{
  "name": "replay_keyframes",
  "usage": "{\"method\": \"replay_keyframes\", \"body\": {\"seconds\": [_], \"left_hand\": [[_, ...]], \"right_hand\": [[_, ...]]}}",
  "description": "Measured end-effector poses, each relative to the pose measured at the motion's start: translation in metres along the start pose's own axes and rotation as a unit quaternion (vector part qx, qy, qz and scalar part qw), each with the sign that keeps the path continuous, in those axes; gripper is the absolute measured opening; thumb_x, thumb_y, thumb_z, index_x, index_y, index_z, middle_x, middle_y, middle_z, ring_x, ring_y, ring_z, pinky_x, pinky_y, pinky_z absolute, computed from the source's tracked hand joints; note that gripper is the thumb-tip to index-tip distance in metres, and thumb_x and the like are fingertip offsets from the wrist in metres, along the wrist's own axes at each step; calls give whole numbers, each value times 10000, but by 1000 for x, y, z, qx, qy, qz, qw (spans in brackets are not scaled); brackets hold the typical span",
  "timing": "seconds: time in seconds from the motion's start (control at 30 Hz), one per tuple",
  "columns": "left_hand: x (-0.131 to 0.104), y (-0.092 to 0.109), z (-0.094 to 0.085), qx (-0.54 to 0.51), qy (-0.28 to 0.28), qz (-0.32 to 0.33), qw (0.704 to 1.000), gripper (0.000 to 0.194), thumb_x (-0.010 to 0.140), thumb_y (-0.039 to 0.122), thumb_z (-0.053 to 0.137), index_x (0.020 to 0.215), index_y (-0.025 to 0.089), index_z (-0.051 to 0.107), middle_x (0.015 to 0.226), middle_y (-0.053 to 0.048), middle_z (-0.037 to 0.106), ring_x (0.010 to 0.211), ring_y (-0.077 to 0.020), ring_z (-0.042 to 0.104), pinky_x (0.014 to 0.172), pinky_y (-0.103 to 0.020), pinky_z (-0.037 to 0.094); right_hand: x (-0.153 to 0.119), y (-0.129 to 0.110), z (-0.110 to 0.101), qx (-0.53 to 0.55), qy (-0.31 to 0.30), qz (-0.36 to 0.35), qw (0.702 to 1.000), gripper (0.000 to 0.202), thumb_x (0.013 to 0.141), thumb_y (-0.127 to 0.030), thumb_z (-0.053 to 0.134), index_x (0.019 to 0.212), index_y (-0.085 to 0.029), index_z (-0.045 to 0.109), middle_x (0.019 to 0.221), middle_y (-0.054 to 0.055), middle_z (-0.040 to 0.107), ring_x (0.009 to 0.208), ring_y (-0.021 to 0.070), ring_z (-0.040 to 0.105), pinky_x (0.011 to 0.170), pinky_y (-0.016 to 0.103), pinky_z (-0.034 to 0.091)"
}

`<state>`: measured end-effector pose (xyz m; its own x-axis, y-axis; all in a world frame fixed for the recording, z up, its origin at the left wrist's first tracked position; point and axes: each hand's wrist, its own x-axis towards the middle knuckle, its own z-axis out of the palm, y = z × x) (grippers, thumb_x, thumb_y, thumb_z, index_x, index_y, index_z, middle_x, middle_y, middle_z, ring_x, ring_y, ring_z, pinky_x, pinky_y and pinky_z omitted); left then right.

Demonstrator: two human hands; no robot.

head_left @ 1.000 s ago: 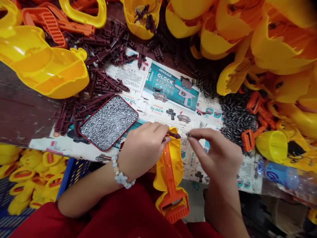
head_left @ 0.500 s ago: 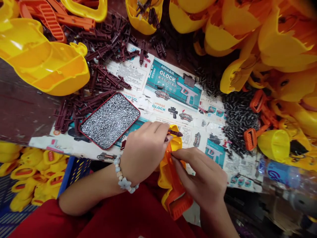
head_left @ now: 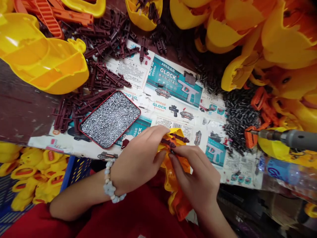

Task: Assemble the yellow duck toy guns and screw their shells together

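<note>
My left hand (head_left: 141, 162), with a beaded bracelet at the wrist, is closed round a dark brown plastic rod (head_left: 168, 143), whose end sticks out past the fingers. Just beneath and beyond it is a yellow and orange toy shell (head_left: 179, 165), resting near my lap, with another brown rod (head_left: 180, 137) at its top. My right hand (head_left: 198, 175) pinches a small dark piece (head_left: 171, 151) between thumb and forefinger, close to the held rod's end. The pinching fingers partly hide that piece, and both hands cover much of the shell.
A red-rimmed tray (head_left: 85, 133) of small silver screws lies left on the printed cardboard (head_left: 158, 107). Behind it are heaped brown rods (head_left: 109, 76). Small black cylinders (head_left: 240, 115) are piled right, near yellow shells (head_left: 230, 36). A screwdriver tool (head_left: 294, 138) juts in from the right.
My left hand has shifted slightly left and down, and a brown rod now shows in its fingers. My right hand has moved slightly left. The screwdriver tool has come into view at the right.
</note>
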<state>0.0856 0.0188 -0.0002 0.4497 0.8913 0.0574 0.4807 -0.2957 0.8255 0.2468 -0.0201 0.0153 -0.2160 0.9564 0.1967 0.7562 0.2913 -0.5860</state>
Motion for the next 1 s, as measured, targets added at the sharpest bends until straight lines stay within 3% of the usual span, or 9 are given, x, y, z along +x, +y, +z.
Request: {"method": "replay_keyframes", "body": {"seconds": [0.27,0.47,0.6,0.67,0.73,0.8,0.9,0.93,1.0], "left_hand": [[-6,-4,15,35,80,52,995,206,888,150,456,1063,94,549,1058,-129,675,1026,-208,624,930,-349,517],[-8,-4,15,46,93,70,992,222,910,175,424,1072,87,547,1062,-142,674,1023,-212,629,918,-359,526],[-5,-7,11,-1,61,40,997,252,869,159,494,1099,73,553,1094,-140,660,1054,-215,610,951,-346,504],[-2,-8,10,-40,37,16,998,263,839,126,527,1100,108,554,1110,-111,651,1060,-203,602,950,-335,502],[0,-7,9,-75,31,8,997,265,838,87,503,1091,148,554,1110,-86,646,1064,-194,598,941,-339,505],[0,-5,9,-126,48,17,991,287,847,65,465,1096,182,551,1123,-78,637,1098,-191,583,971,-358,488],[-4,-1,10,-285,70,-4,956,319,878,199,514,1195,237,498,1243,-97,578,1171,-211,553,1008,-380,469],[-6,0,10,-358,68,-27,931,393,881,324,542,1257,256,447,1307,-116,534,1185,-237,548,982,-390,493],[-12,-2,11,-475,49,-55,877,619,799,616,549,1299,279,412,1347,-135,507,1184,-304,549,962,-453,501]], "right_hand": [[3,-3,16,-71,126,-9,989,134,891,-74,588,971,-182,585,841,29,597,749,165,572,694,277,478],[9,-5,17,-112,115,-44,986,166,899,-53,564,1008,-178,578,858,47,591,747,183,566,691,295,469],[10,-5,14,-87,69,-43,993,249,898,-11,505,1072,-174,577,857,50,564,741,171,538,667,285,442],[8,-5,10,-70,85,-31,993,220,891,-23,523,1032,-180,584,830,41,544,724,161,520,657,275,427],[7,-2,2,-64,141,-19,988,156,867,-95,594,997,-179,571,877,54,530,801,185,524,727,299,433],[11,5,-8,-7,106,-4,994,214,864,-191,604,1073,-183,555,1025,89,526,972,235,520,852,353,439],[31,25,-26,140,-10,11,990,220,901,-264,551,1109,-195,574,1135,98,534,1064,252,532,886,353,485],[40,33,-32,162,20,9,987,194,929,-260,510,1103,-199,567,1098,90,554,1021,232,561,840,323,512],[59,46,-39,154,185,-6,971,195,983,-247,409,1154,-201,490,1047,80,555,940,185,592,763,268,529]]}}
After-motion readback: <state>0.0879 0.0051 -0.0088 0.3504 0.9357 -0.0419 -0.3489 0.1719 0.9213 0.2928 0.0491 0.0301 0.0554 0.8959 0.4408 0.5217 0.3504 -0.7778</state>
